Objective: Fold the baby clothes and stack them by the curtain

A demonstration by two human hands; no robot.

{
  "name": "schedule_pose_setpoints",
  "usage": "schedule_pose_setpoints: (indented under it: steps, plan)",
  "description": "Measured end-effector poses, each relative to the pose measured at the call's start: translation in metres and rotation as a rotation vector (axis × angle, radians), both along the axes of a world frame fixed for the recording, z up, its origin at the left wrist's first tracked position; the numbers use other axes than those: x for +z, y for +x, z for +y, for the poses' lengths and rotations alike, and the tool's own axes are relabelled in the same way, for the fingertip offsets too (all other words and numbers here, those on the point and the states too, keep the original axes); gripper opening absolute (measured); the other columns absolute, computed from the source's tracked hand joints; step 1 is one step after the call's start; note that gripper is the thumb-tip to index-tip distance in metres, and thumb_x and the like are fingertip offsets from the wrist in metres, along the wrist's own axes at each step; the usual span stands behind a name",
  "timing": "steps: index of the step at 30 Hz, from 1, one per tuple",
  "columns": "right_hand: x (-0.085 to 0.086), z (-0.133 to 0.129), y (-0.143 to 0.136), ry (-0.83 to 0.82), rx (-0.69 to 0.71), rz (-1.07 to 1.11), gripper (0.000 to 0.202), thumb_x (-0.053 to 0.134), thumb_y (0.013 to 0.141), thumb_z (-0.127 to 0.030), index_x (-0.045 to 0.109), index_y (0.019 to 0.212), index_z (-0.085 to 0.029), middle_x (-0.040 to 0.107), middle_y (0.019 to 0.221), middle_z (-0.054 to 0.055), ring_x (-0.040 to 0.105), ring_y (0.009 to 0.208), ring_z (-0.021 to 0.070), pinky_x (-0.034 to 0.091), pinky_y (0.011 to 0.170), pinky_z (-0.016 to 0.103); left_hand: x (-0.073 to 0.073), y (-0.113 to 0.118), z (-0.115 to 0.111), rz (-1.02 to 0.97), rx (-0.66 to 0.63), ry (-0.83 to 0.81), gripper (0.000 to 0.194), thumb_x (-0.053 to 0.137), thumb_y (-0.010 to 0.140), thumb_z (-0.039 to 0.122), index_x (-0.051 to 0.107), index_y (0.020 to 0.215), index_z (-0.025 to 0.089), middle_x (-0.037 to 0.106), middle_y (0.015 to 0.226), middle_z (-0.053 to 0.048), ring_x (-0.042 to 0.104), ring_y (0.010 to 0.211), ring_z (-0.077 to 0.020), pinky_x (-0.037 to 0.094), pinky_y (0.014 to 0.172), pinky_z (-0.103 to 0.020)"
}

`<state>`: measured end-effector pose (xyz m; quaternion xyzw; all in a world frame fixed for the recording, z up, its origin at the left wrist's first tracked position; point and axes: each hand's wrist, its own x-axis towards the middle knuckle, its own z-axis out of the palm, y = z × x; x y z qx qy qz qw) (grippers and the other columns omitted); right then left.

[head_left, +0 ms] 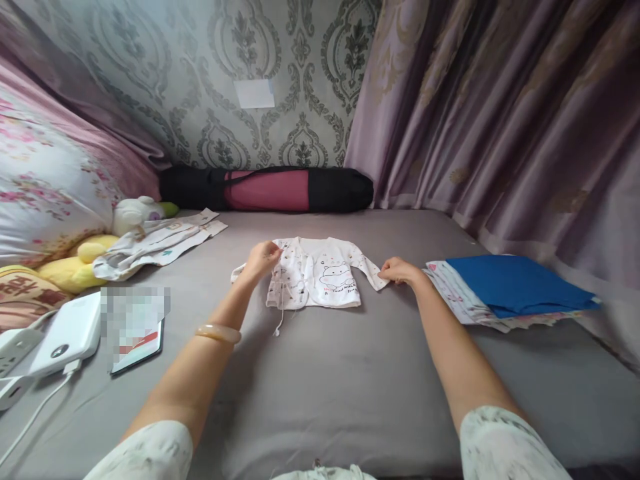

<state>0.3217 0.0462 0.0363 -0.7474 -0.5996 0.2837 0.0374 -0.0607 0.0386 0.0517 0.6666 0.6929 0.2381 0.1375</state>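
A small white baby shirt (336, 272) lies spread on the grey bed sheet (320, 373), with a cartoon animal print on its front and a tie string hanging at its lower left. My left hand (264, 259) pinches the fabric near the shoulder on the left side, and its wrist partly covers the left sleeve. At the cuff of the right sleeve, my right hand (397, 271) has its fingers closed on the cloth. That sleeve is stretched out sideways and down.
Folded clothes topped by a blue cloth (515, 283) lie at the right. To the left are a phone (137, 347), a white power bank (67, 333) with a cable, plush toys (80, 263) and a patterned cloth (160, 243). A black and pink long bag (267, 190) lies along the wall.
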Motion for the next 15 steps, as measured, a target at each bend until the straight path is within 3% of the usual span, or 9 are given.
schedule_pose_setpoints:
  steps: [3,6,11,15]
  plan:
    - [0.008,0.003,-0.002,0.040,-0.136,0.213,0.012,0.071,0.064,-0.008,0.062,0.063,-0.015,0.053,0.047,-0.004,0.049,0.045,0.0094,0.037,0.046,0.019,-0.006,0.045,0.011,-0.020,-0.196,0.042,0.025,0.050,0.083,0.027,0.071,0.089,0.014,0.072,0.089,-0.009,0.064,0.085,-0.0211,0.049,0.080,-0.030]
    - [0.011,0.008,-0.001,0.122,-0.233,0.355,0.010,0.069,0.069,-0.009,0.061,0.069,-0.015,0.058,0.054,-0.002,0.055,0.051,0.0105,0.041,0.049,0.019,-0.016,0.083,0.023,-0.037,-0.338,0.070,0.023,0.049,0.080,0.018,0.071,0.088,0.014,0.072,0.092,-0.009,0.064,0.087,-0.0209,0.050,0.084,-0.033]
    - [0.002,0.011,0.008,0.240,-0.294,0.460,0.013,0.068,0.077,-0.016,0.063,0.088,-0.015,0.060,0.061,-0.004,0.055,0.052,0.0090,0.043,0.051,0.018,-0.034,0.129,0.044,-0.025,-0.443,0.081,0.027,0.049,0.083,0.016,0.067,0.104,0.014,0.070,0.109,-0.012,0.064,0.101,-0.0227,0.049,0.094,-0.035]
    - [-0.001,0.007,0.017,0.245,-0.229,0.647,0.026,0.067,0.079,-0.013,0.062,0.104,-0.014,0.067,0.081,0.002,0.061,0.060,0.0091,0.048,0.057,0.018,-0.045,0.154,0.060,0.009,-0.543,0.088,0.032,0.044,0.087,0.016,0.062,0.113,0.014,0.066,0.119,-0.013,0.060,0.111,-0.0228,0.046,0.101,-0.036]
